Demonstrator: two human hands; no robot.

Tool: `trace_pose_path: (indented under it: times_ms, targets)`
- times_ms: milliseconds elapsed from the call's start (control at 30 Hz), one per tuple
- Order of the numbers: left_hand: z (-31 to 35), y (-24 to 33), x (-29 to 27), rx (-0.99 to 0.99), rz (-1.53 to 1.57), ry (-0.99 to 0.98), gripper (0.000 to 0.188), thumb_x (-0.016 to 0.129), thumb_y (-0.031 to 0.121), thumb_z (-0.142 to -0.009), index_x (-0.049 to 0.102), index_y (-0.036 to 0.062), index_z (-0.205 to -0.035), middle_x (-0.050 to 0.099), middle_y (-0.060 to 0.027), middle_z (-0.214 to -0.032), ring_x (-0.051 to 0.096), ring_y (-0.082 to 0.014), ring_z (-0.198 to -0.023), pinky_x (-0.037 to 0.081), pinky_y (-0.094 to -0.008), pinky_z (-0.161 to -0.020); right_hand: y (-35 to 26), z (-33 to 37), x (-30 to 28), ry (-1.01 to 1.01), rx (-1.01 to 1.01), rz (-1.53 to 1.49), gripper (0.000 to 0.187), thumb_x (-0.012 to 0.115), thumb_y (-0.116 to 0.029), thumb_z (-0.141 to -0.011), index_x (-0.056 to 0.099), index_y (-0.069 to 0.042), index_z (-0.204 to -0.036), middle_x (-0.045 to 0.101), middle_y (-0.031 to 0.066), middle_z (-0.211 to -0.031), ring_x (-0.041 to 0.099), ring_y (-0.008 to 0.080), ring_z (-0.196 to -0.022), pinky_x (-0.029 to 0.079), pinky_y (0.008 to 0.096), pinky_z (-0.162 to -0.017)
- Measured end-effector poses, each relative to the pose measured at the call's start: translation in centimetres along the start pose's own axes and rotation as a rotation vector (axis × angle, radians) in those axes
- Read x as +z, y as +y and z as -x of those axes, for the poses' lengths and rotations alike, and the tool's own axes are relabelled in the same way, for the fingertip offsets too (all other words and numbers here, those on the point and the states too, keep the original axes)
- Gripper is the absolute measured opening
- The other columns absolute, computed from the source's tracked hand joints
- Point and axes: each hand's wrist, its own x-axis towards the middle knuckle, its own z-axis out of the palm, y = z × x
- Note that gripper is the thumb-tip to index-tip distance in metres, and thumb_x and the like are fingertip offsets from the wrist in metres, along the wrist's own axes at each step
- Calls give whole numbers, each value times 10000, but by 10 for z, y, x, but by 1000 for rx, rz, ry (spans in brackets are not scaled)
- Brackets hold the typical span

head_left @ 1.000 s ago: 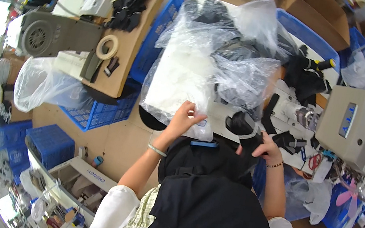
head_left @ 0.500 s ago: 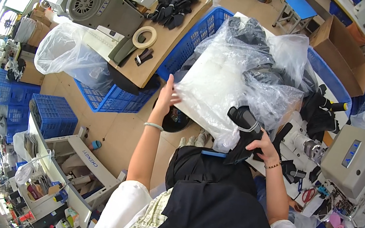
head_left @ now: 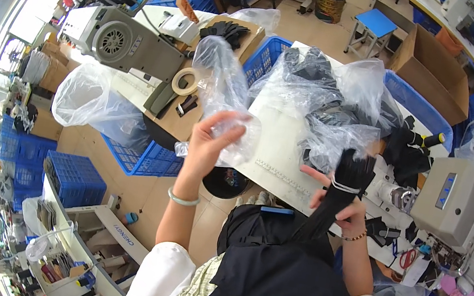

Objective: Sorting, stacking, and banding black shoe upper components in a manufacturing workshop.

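My left hand (head_left: pixel 204 145) is raised in front of the white table, its thumb and fingers closed on a crumpled clear plastic bag (head_left: pixel 220 72). The bag stretches up and away over the edge of the brown board. My right hand (head_left: pixel 353 214) grips a long bundle of black fabric pieces (head_left: pixel 335 204), with a pale band round its upper part. Its index finger points out to the left. The bundle stands tilted, its lower end near my black apron (head_left: pixel 291 272). Beyond it, more clear plastic (head_left: pixel 340 138) covers dark pieces on the white table (head_left: pixel 281 133).
A grey sewing machine (head_left: pixel 454 193) stands at the right, with red scissors (head_left: pixel 408 257) near it. Another machine (head_left: pixel 122 42) is at the left, beside a tape roll (head_left: pixel 185 82) and black gloves (head_left: pixel 226 31). Blue crates (head_left: pixel 149 158) and a black bin (head_left: pixel 224 182) stand below.
My left hand has taken hold of the clear plastic bag and lifted it off the table, baring the white top. My right hand has turned the black bundle more upright.
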Motion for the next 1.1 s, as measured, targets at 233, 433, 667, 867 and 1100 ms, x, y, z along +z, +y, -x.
trace_pose_path:
  times_ms: [233,433,667,867,1100]
  targets:
    - [23,-29,52,311,-804,-488,252,642,17,-743,631,22,-994,582,-154,-941,598,-298,-817,484,-364,-705,21,-28,-1,79,54,236,530,588,10,-547,553,34,-1075,616,153,-1039,605,242,-944,472,339,-840]
    - [20,-57,46,446,-958,364,482,721,74,-702,524,-6,-1134,506,-139,-960,488,-281,-962,435,-351,-780,22,-21,-8,382,66,100,300,616,-17,-579,644,-28,-878,613,95,-1005,586,193,-941,444,320,-857]
    - [-8,-80,57,-27,-470,92,275,654,133,-844,583,47,-1096,395,47,-492,299,-25,-440,227,-225,-416,13,-2,-12,561,44,687,578,697,-45,-686,473,56,-1210,613,115,-983,613,141,-859,479,265,-783]
    - [9,-15,81,50,-722,-241,245,634,136,-856,667,105,-1097,449,-18,-541,303,-30,-494,281,-228,-432,-18,-5,14,434,282,972,549,701,-158,-719,501,47,-1188,634,45,-864,589,110,-815,461,242,-742]
    - [49,-6,88,116,-567,-424,238,587,126,-893,642,79,-1120,574,-109,-552,431,-48,-438,386,-244,-431,41,-61,-4,468,-385,498,405,540,-206,-920,439,-18,-1265,492,91,-1207,476,143,-1116,461,285,-798]
